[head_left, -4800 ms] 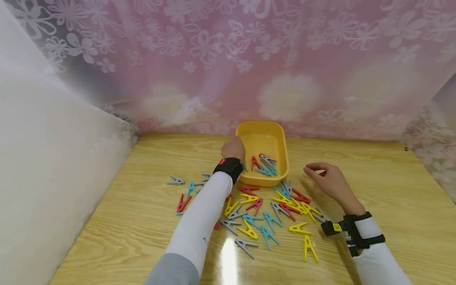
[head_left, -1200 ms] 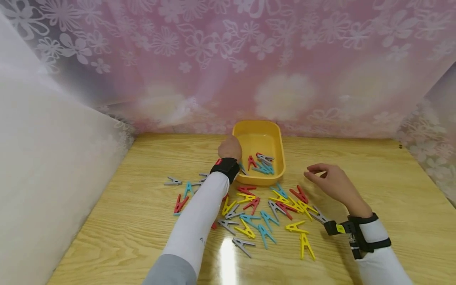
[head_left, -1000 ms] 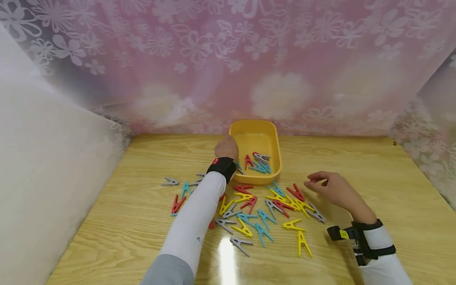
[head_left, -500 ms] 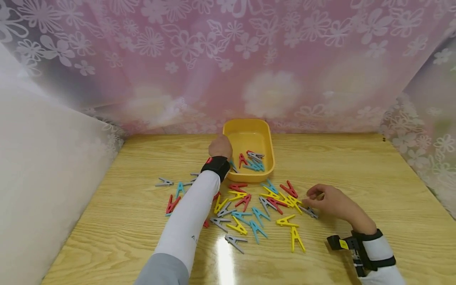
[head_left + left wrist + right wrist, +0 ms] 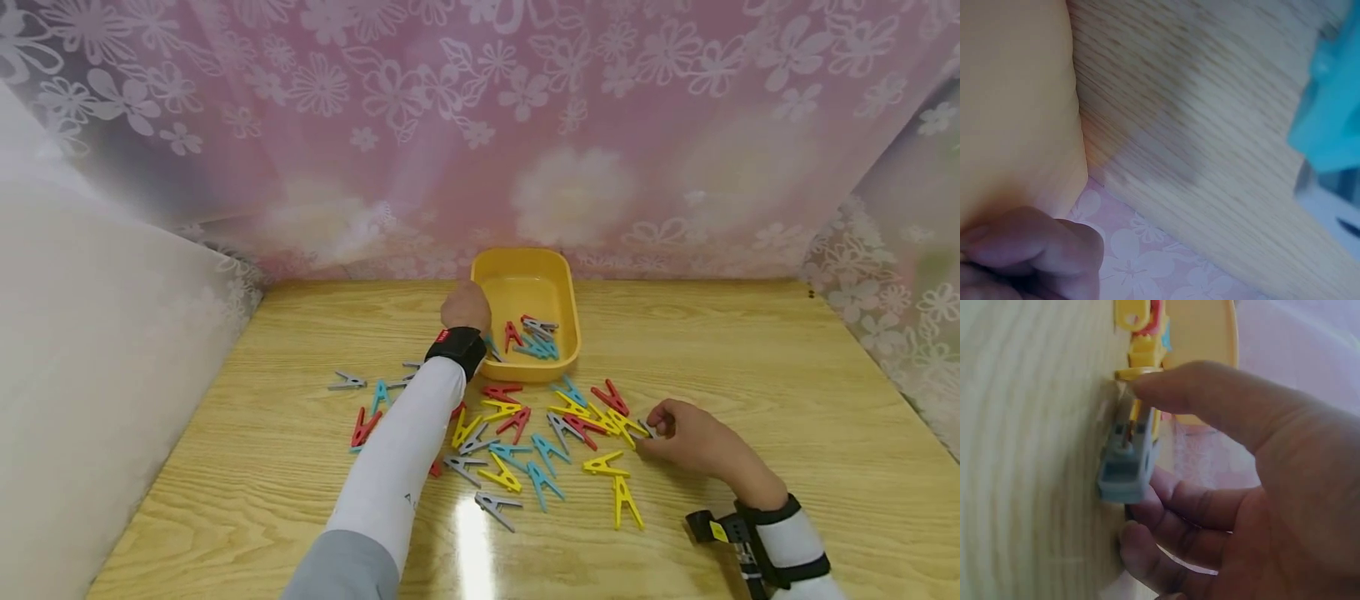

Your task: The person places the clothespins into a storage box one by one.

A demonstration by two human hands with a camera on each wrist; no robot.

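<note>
My left hand [image 5: 465,307] grips the left rim of a yellow plastic basin [image 5: 574,325]. In the left wrist view, its curled fingers [image 5: 1041,240] lie against the basin's wall [image 5: 1016,106]. My right hand [image 5: 701,443] is low over the table at the right end of the scattered clothespins, thumb and fingers around a grey clothespin [image 5: 1124,470]. Thumb and forefinger lie on either side of it in the right wrist view, a yellow clothespin [image 5: 1143,353] just beyond. Red, grey and blue clothespins [image 5: 536,346] lie inside the basin.
Many yellow, red, blue and grey clothespins [image 5: 542,483] spread over the wooden table [image 5: 750,350] in front of the basin. Some lie left of, or partly behind, my left forearm. A pink floral cloth [image 5: 570,167] hangs behind; a white wall [image 5: 97,350] stands at left.
My right hand has come down from beside the pile and closed around the grey clothespin. Another grey clothespin has entered the basin. My left hand stays at the basin's rim.
</note>
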